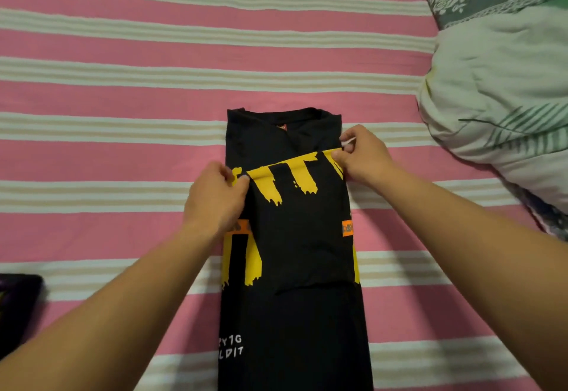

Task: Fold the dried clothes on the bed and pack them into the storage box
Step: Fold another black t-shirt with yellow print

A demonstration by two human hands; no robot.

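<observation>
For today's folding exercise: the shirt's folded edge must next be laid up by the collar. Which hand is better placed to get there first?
The right hand. It pinches the yellow-printed fold of the black T-shirt nearer the collar; the left hand grips the same edge farther back.

Head view, looking down

It faces forward and down, close above the striped bed [123,151].

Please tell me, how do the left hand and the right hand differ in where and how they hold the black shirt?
The left hand grips the left corner of the folded edge of the black shirt; the right hand pinches the right corner. The left hand sits nearer the camera, the right hand farther up, so the edge runs slanted. The right hand shows fingers raised above the cloth; the left hand's are curled. Both hold the same yellow-printed fold.
</observation>
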